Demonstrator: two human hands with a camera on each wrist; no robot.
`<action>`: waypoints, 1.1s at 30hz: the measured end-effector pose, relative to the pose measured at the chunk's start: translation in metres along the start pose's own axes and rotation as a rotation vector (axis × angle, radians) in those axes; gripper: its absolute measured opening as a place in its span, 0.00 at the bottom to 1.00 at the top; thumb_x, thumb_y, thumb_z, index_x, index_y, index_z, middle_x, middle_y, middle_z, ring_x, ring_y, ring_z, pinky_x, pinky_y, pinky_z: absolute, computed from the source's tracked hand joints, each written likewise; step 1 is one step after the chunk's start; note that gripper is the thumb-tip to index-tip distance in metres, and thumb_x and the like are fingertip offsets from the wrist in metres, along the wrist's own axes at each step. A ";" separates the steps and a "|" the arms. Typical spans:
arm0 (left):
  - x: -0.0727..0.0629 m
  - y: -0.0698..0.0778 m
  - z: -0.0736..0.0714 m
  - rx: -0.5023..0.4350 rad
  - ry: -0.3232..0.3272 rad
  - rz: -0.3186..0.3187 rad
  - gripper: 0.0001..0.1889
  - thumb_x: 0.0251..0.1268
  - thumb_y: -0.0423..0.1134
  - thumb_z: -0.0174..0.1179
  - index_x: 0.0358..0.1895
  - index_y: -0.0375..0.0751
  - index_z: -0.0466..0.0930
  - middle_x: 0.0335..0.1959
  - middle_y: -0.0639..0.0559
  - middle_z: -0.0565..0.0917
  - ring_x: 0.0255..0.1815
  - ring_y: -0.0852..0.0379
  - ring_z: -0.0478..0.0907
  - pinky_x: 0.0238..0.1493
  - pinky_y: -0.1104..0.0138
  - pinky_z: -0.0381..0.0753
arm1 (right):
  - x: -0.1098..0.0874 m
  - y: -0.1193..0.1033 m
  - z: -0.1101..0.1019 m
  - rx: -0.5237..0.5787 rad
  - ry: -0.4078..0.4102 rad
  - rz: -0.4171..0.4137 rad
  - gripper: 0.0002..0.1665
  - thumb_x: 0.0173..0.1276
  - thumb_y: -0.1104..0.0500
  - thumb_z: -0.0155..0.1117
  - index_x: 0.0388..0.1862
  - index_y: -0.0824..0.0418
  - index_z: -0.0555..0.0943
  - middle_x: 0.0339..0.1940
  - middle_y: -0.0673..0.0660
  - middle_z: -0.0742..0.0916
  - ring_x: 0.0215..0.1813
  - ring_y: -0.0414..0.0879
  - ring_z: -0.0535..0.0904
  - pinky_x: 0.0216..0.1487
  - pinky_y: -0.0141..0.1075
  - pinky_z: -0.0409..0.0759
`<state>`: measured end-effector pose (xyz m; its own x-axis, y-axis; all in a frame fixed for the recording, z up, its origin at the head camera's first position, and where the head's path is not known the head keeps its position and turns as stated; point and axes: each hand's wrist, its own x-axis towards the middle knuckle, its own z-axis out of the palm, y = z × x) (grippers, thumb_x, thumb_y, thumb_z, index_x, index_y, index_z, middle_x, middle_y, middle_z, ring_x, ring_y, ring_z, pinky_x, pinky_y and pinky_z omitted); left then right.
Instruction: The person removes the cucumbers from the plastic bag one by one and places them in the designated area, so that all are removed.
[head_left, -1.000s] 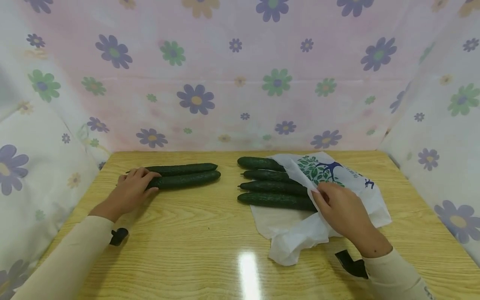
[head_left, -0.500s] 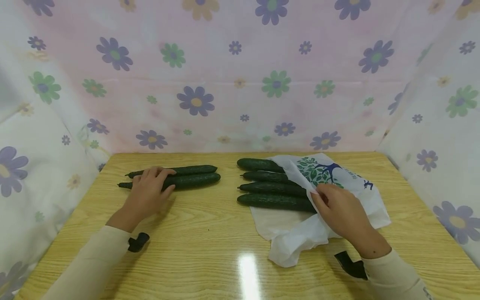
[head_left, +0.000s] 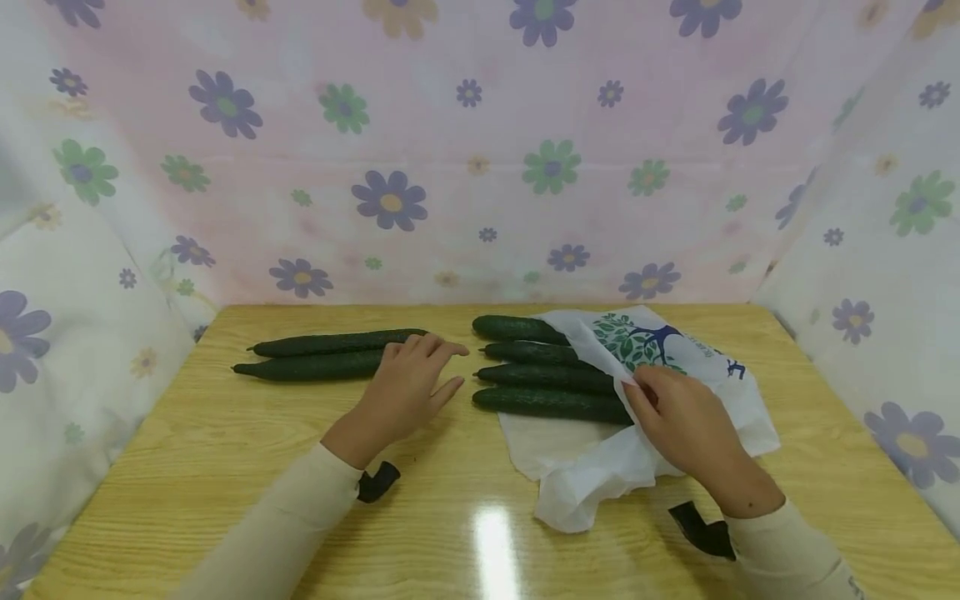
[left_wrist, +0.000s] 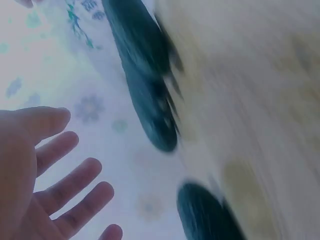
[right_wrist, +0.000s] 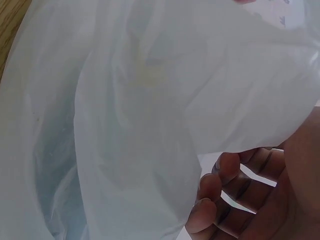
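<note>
My left hand (head_left: pixel 405 392) hovers near the right ends of two dark green cucumbers (head_left: pixel 322 367) lying side by side on the left of the table. In the left wrist view its fingers (left_wrist: pixel 75 180) are spread and hold nothing. My right hand (head_left: pixel 682 421) pinches the opening edge of a white plastic bag (head_left: pixel 720 400) printed with a tree. Several cucumbers (head_left: pixel 540 377) lie partly inside the bag, their left ends sticking out of its mouth. In the right wrist view the bag (right_wrist: pixel 140 125) hides most of the pinch.
The wooden table (head_left: pixel 262 500) has a glare spot near its front. A flowered cloth (head_left: pixel 480 167) stands behind it and along both sides. The bag's crumpled lower edge (head_left: pixel 573 500) spreads toward the front.
My left hand has slid rightward along the two cucumbers, from their left ends to past their right ends. Those cucumbers and the right hand on the bag have stayed in place.
</note>
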<state>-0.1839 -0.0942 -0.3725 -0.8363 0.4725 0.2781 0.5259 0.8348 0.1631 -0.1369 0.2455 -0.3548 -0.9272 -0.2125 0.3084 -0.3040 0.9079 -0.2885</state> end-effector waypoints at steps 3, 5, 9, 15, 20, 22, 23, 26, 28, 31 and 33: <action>0.008 0.016 0.008 -0.028 -0.027 0.032 0.21 0.74 0.51 0.58 0.66 0.55 0.74 0.58 0.53 0.79 0.61 0.49 0.74 0.60 0.46 0.72 | -0.001 -0.001 -0.001 0.010 -0.013 0.008 0.19 0.76 0.57 0.59 0.22 0.54 0.70 0.18 0.49 0.69 0.20 0.40 0.62 0.23 0.32 0.60; 0.013 0.027 0.011 -0.057 -0.044 0.051 0.21 0.75 0.51 0.58 0.67 0.55 0.74 0.59 0.53 0.79 0.62 0.48 0.74 0.61 0.46 0.71 | -0.002 -0.001 -0.002 0.013 -0.025 0.017 0.20 0.77 0.56 0.58 0.22 0.54 0.70 0.18 0.49 0.70 0.20 0.40 0.62 0.22 0.32 0.60; 0.023 0.047 0.017 -0.061 -0.078 0.089 0.22 0.75 0.51 0.57 0.68 0.56 0.73 0.60 0.53 0.79 0.62 0.50 0.74 0.61 0.47 0.71 | -0.002 0.000 -0.003 0.006 -0.027 0.024 0.20 0.77 0.56 0.58 0.22 0.54 0.69 0.18 0.49 0.69 0.20 0.40 0.62 0.22 0.32 0.59; 0.032 0.068 0.028 -0.049 -0.155 0.117 0.23 0.77 0.53 0.54 0.70 0.57 0.71 0.61 0.55 0.78 0.61 0.52 0.74 0.60 0.51 0.72 | -0.001 -0.001 -0.001 0.007 -0.011 0.013 0.20 0.77 0.57 0.59 0.22 0.53 0.70 0.18 0.49 0.69 0.19 0.40 0.62 0.22 0.32 0.60; 0.037 0.076 0.036 -0.038 -0.188 0.117 0.23 0.76 0.53 0.54 0.70 0.58 0.71 0.62 0.57 0.78 0.62 0.53 0.73 0.58 0.53 0.71 | 0.001 -0.002 -0.001 0.000 -0.009 0.008 0.20 0.76 0.57 0.59 0.22 0.53 0.69 0.17 0.49 0.69 0.19 0.40 0.61 0.22 0.32 0.59; 0.038 0.077 0.038 -0.034 -0.191 0.119 0.22 0.76 0.53 0.55 0.70 0.58 0.72 0.63 0.57 0.78 0.62 0.53 0.74 0.58 0.53 0.72 | 0.001 -0.003 0.000 -0.001 -0.010 0.008 0.19 0.76 0.57 0.59 0.22 0.54 0.70 0.17 0.49 0.69 0.19 0.40 0.62 0.22 0.32 0.59; 0.038 0.077 0.040 -0.034 -0.195 0.119 0.22 0.76 0.53 0.55 0.70 0.58 0.72 0.63 0.57 0.78 0.62 0.53 0.74 0.58 0.53 0.72 | 0.001 -0.003 0.000 -0.001 -0.012 0.008 0.19 0.76 0.58 0.59 0.22 0.54 0.70 0.18 0.49 0.69 0.20 0.40 0.62 0.22 0.32 0.59; 0.036 0.076 0.044 -0.036 -0.205 0.116 0.22 0.76 0.53 0.55 0.69 0.58 0.73 0.62 0.57 0.78 0.62 0.53 0.74 0.59 0.53 0.72 | 0.000 -0.003 0.001 0.003 -0.022 0.013 0.19 0.76 0.57 0.59 0.22 0.54 0.70 0.18 0.50 0.69 0.20 0.41 0.62 0.22 0.32 0.59; 0.034 0.076 0.047 -0.035 -0.209 0.114 0.22 0.76 0.53 0.55 0.69 0.59 0.73 0.61 0.57 0.78 0.61 0.53 0.74 0.60 0.52 0.71 | 0.000 -0.003 0.001 0.002 -0.027 0.014 0.19 0.76 0.58 0.59 0.22 0.54 0.70 0.18 0.50 0.69 0.20 0.41 0.62 0.22 0.32 0.59; 0.033 0.075 0.051 -0.037 -0.203 0.111 0.21 0.76 0.53 0.55 0.69 0.58 0.74 0.59 0.57 0.78 0.61 0.53 0.73 0.61 0.51 0.71 | 0.000 -0.003 0.002 -0.002 -0.023 0.010 0.19 0.76 0.58 0.59 0.22 0.54 0.70 0.18 0.50 0.69 0.20 0.41 0.62 0.23 0.32 0.59; 0.033 0.075 0.052 -0.043 -0.198 0.114 0.21 0.76 0.53 0.55 0.68 0.58 0.74 0.59 0.56 0.78 0.61 0.53 0.73 0.62 0.51 0.71 | 0.000 -0.003 0.002 -0.007 -0.021 0.008 0.19 0.75 0.58 0.59 0.22 0.54 0.70 0.18 0.50 0.69 0.20 0.41 0.62 0.23 0.33 0.60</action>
<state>-0.1798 -0.0009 -0.4004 -0.7832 0.6126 0.1063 0.6210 0.7623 0.1825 -0.1364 0.2424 -0.3557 -0.9339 -0.2128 0.2874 -0.2954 0.9120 -0.2845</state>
